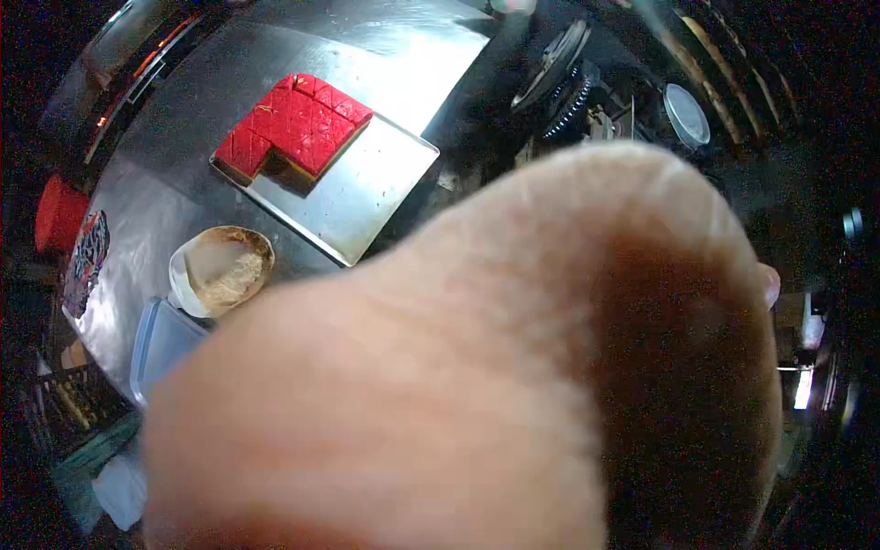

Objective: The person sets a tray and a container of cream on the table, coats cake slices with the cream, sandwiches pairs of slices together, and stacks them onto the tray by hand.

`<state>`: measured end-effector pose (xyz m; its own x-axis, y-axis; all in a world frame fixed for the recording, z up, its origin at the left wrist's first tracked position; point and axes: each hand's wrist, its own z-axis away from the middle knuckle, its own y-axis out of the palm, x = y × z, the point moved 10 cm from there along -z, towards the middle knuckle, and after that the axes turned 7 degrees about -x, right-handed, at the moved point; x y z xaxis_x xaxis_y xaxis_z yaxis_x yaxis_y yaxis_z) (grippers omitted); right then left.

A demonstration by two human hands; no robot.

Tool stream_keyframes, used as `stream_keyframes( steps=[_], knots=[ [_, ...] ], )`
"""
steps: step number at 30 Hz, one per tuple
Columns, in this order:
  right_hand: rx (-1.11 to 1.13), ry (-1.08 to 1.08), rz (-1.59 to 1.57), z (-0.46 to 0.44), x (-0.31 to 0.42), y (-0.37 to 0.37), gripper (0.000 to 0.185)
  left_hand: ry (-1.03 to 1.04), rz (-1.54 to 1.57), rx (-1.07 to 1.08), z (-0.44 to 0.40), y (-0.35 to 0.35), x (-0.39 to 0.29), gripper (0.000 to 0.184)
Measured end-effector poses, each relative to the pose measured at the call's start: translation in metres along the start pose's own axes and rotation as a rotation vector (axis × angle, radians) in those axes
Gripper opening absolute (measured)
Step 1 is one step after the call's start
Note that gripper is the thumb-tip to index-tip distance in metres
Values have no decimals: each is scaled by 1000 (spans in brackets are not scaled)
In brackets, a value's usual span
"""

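One bare hand (385, 403) fills the lower middle and right of the head view, very close to the camera and blurred. Whether it is my left or my right hand I cannot tell, and its grip is not readable. A small fingertip-like bit of skin shows past its right edge. Beyond the hand, a red-topped slab cake (302, 124), scored into pieces, sits on a metal tray (376, 197); one corner of the cake is cut away. Nearer stands a pale bowl (220, 272) with brown residue inside, beside a bluish plastic container (165, 344) partly hidden by the hand.
The tray rests on a shiny metal table (367, 46). A dark patterned item (89, 261) lies at its left edge, near a red container (60, 215). Dark machinery with a coiled cord (570, 103) and a round pale lid-like thing (687, 115) are at the upper right.
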<state>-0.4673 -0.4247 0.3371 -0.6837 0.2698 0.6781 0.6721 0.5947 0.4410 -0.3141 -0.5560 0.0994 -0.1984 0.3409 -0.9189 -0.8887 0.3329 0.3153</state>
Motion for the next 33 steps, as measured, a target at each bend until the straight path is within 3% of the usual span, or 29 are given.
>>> stream_keyframes(
  steps=[14,20,22,23,24,26,28,30,33],
  knots=[
    [4,-5,-31,-6,8,-12,53,15,-31,-46,4,11,3,46],
    [-71,36,-1,-33,11,-62,50,64,-34,-160,-10,11,-17,46],
    [-292,212,137,-18,-17,-119,49,55,-51,-166,-20,11,-16,46],
    [-425,341,266,4,-39,-153,49,11,-78,-36,-35,-2,3,47],
    [-593,539,741,44,-69,-197,42,0,-134,-54,-36,2,5,43],
    [-714,716,1040,137,-101,-261,35,-2,-206,-96,-49,17,6,39],
    [-1053,768,690,189,-108,-306,33,-111,-270,33,-70,41,34,35],
    [-1377,691,347,214,-104,-346,34,-81,-347,84,-103,76,49,32],
    [-1523,457,167,192,-102,-399,39,-84,-443,117,-164,131,71,33]
  ],
)
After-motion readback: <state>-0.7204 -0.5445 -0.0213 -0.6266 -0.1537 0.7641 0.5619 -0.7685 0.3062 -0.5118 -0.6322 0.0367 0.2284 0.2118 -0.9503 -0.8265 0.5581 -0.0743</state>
